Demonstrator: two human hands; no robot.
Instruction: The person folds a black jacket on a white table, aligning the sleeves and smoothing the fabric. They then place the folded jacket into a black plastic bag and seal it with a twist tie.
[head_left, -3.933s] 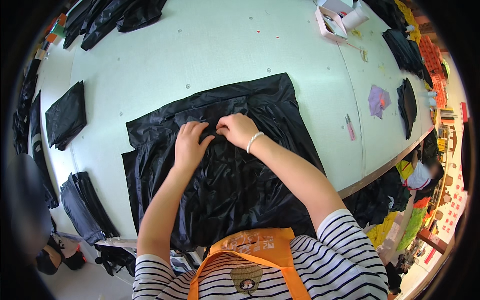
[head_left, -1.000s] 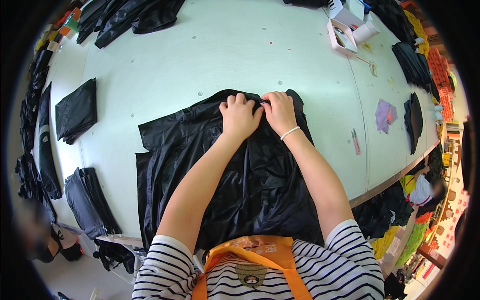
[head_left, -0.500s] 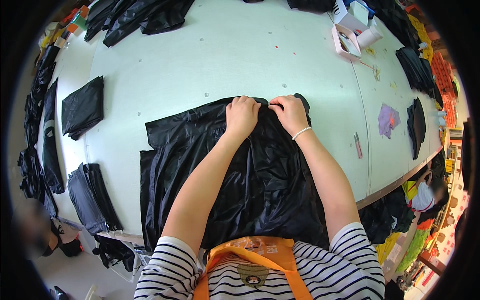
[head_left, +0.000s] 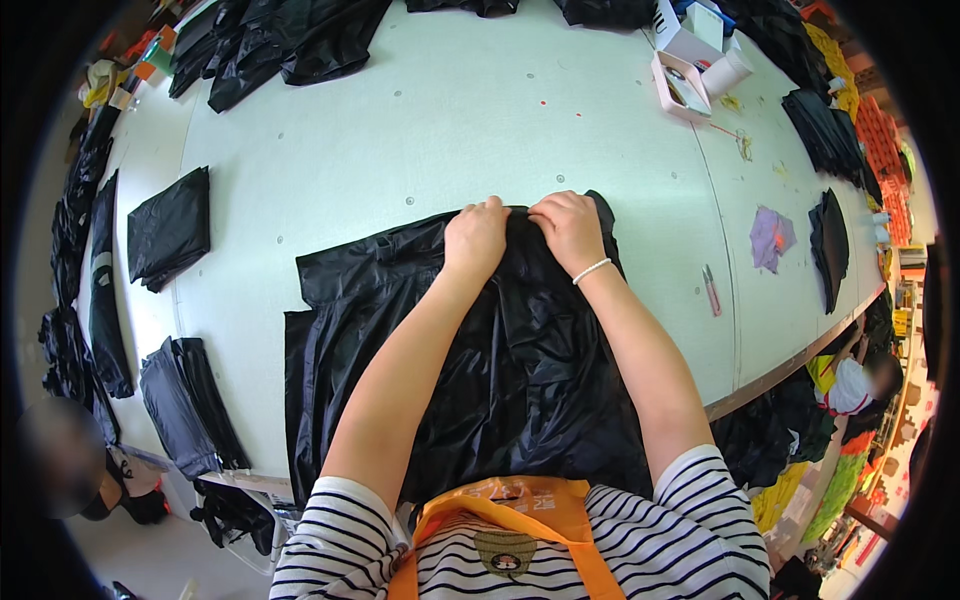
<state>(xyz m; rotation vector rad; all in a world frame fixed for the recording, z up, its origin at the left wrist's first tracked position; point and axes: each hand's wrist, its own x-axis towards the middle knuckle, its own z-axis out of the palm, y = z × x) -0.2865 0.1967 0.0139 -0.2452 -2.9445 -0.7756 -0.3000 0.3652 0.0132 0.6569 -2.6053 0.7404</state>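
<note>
Black garment (head_left: 500, 370): a thin, glossy, crinkled piece spread flat on the pale table (head_left: 450, 110), reaching from the person's body out to both sets of fingertips, where its far edge lies.
Left hand (head_left: 475, 235): it rests knuckles up on the far edge, fingers curled down and pinching the fabric at the hem; the fingertips are tucked under, so how much cloth they hold cannot be told.
Right hand (head_left: 570, 228): just beside the left, almost touching it, fingers likewise bent and gripping the same edge; a pale bracelet (head_left: 591, 271) sits on the wrist behind the knuckles.
Long axis: it runs from the person's waist away to the fingers, tilted a little to the right; the far edge under the fingers is the narrower end, and the cloth widens to the left of the left hand.
Risk, slipping: the fabric looks slick, so a shallow pinch could let the edge slide out from the fingers.
Risk, creasing: with both hands close together at one spot, the loose left part, well away from the fingers, could drag and bunch.
Risk, skew: uneven pull from the two hands could swing the piece off its line.
Right of the fingers: a small pink cutter (head_left: 711, 291) and a purple scrap (head_left: 771, 238) lie apart from the cloth; a wide sweep could catch them.
</note>
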